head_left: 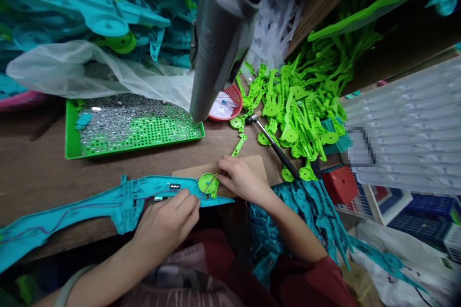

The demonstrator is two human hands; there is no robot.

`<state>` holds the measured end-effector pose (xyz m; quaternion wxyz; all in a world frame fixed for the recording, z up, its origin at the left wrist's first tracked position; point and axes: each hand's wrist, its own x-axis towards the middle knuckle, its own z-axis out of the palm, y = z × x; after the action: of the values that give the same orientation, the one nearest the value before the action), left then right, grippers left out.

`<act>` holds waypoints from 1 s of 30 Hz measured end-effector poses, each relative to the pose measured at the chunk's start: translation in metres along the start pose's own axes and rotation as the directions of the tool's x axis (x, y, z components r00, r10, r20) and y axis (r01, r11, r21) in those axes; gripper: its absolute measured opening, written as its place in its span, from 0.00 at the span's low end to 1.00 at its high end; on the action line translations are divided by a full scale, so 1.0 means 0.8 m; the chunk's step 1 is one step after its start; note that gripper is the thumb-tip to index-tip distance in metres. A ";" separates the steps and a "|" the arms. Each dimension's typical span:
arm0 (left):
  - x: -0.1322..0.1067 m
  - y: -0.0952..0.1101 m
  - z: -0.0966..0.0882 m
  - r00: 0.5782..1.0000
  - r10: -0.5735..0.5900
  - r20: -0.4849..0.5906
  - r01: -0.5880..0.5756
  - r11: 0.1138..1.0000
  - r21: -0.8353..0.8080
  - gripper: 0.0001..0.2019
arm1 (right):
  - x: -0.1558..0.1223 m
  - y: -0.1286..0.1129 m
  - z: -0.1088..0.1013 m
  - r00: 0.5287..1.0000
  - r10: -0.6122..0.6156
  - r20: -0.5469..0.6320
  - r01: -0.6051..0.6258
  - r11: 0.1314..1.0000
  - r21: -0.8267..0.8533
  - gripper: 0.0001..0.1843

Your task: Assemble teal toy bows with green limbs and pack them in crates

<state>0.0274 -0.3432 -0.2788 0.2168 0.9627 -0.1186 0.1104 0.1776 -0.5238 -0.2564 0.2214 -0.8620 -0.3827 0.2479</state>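
A long teal plastic shell [108, 201] lies along the table's near edge, with thin wires and a small metal part inside it. My left hand [169, 223] is closed on the shell's near edge, fingers curled over it. My right hand [239, 177] pinches a round green plastic part [208, 183] seated at the shell's right end, over a piece of cardboard [259, 163].
A green tray [72, 139] of small metal pieces sits behind. A grey machine column [216, 43] hangs over the table. A pile of green parts [298, 110], a hammer [273, 144], a red basket [236, 98], teal shells at the back and in my lap.
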 end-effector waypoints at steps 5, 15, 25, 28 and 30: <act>0.000 -0.002 0.000 0.997 0.049 0.054 -0.053 0.996 0.070 0.18 | 0.011 -0.009 -0.009 0.996 -0.020 0.090 0.033 0.989 -0.145 0.05; 0.072 -0.011 -0.047 0.680 -0.404 0.612 0.296 0.915 0.276 0.12 | -0.001 0.006 -0.004 0.940 -0.297 0.168 0.332 0.908 -0.255 0.09; 0.110 -0.024 -0.053 0.635 -0.330 0.699 0.229 0.944 0.238 0.13 | -0.015 -0.029 0.030 0.958 -0.284 -0.039 0.256 0.910 -0.326 0.17; 0.106 -0.026 -0.053 0.653 -0.333 0.681 0.240 0.943 0.231 0.13 | -0.006 -0.035 0.026 0.961 -0.276 0.016 0.270 0.922 -0.277 0.14; 0.103 -0.030 -0.051 0.668 -0.320 0.672 0.247 0.947 0.205 0.12 | -0.003 -0.031 0.021 0.943 -0.330 0.049 0.332 0.911 -0.246 0.12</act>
<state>0.1058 -0.3185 -0.2302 0.1237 0.9485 -0.0350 -0.2895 0.1524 -0.5070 -0.2546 0.1481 -0.8049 -0.5520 0.1593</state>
